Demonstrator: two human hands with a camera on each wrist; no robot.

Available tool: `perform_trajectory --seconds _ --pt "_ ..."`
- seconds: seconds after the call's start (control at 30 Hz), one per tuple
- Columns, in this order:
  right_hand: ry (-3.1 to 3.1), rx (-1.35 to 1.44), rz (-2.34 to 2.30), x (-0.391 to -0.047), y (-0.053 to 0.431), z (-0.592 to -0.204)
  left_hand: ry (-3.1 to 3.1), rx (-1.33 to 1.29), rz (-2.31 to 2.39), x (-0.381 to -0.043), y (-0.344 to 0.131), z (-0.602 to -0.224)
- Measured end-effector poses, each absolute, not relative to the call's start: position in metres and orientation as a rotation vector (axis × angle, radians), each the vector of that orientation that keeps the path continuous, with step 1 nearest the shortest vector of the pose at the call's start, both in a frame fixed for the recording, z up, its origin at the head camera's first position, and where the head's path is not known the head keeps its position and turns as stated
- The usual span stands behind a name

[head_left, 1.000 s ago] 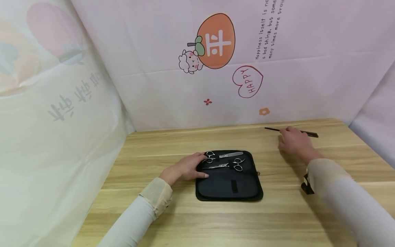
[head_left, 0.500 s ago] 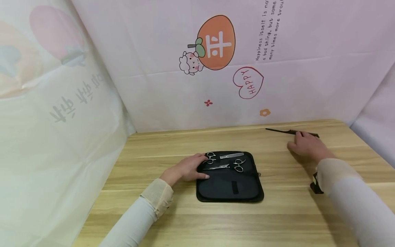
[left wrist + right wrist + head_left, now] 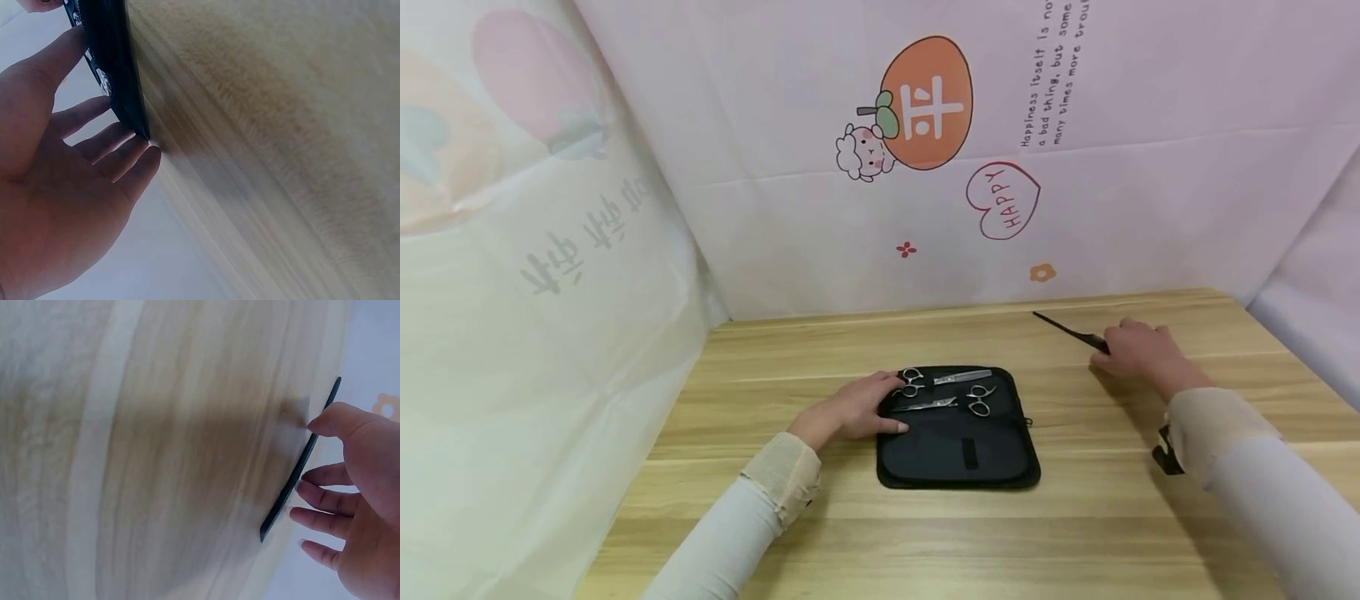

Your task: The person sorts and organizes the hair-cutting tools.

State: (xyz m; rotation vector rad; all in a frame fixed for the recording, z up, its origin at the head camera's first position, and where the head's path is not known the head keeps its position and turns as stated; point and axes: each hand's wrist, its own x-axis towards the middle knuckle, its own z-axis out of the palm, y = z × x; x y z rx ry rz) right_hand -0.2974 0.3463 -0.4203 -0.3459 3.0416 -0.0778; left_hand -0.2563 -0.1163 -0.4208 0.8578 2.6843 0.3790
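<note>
Two hair scissors (image 3: 964, 377) stowed in zip case (image 3: 925, 458), left hand (image 3: 859, 407) resting loosely; tail comb (image 3: 1078, 335), outside, far right, right hand (image 3: 1138, 352) pinching it.

Two scissors (image 3: 955, 377) (image 3: 950, 402), one case (image 3: 925, 458), one comb (image 3: 1088, 338)

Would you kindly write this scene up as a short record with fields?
Left hand: touches left edge of the open black case
Right hand: touches a dark comb; whether it grips is unclear
Comb position: right of case, thin tail pointing far left
Upper scissors: in case, handles left
Lower scissors: in case, handles right
Surface: wood-grain table
Backdrop: pale printed sheet
</note>
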Motion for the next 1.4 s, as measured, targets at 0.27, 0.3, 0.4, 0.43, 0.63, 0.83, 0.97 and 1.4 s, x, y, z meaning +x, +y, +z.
perform_trajectory --seconds 0.27,0.3,0.4,0.43,0.63,0.83,0.97,1.4 --pt "2.979 -0.347 -0.184 -0.3 0.343 -0.42 2.689 0.866 0.392 -0.256 -0.116 -0.421" --pt "2.965 -0.338 -0.213 -0.3 0.344 -0.42 2.687 0.869 0.396 -0.256 -0.116 -0.421" --pt "2.931 -0.337 -0.294 -0.302 0.345 -0.42 2.683 0.876 0.406 -0.255 -0.116 -0.421" --pt "2.921 -0.338 -0.318 -0.303 0.345 -0.42 2.681 0.876 0.409 -0.255 -0.116 -0.42" --pt "2.884 -0.369 -0.377 -0.303 0.342 -0.415 2.678 0.863 0.414 -0.255 -0.116 -0.419" --pt "2.87 -0.454 -0.38 -0.296 0.33 -0.412 2.674 0.857 0.416 -0.255 -0.116 -0.419" --pt "2.903 -0.532 -0.342 -0.287 0.321 -0.412 2.674 0.867 0.427 -0.256 -0.116 -0.42" --pt "2.995 -0.856 -0.304 -0.262 0.286 -0.404 2.675 0.857 0.422 -0.256 -0.114 -0.42"
